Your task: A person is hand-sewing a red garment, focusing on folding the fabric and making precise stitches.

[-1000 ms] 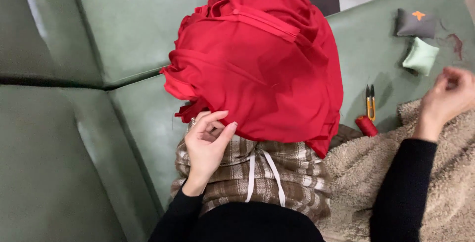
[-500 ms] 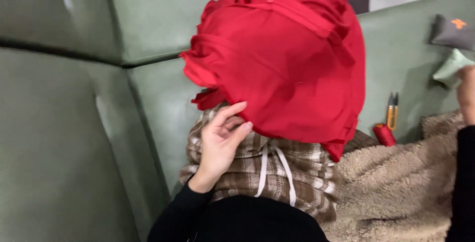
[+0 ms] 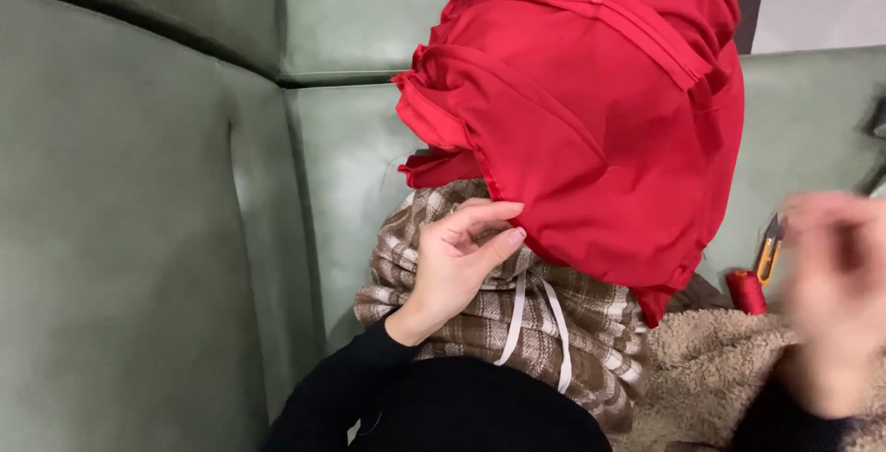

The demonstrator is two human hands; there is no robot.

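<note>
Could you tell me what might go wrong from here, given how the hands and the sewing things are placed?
1. The left hand pinches only the edge of the red cloth, whose bulk is heaped over the lap; it could slide off onto the green sofa.
2. The right hand is blurred beside the small snips and the red thread spool; it might knock them or catch a blade.

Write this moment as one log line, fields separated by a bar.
left hand: pinching edge of red fabric | right hand: blurred, raised beside red thread spool | surface: green sofa
</note>
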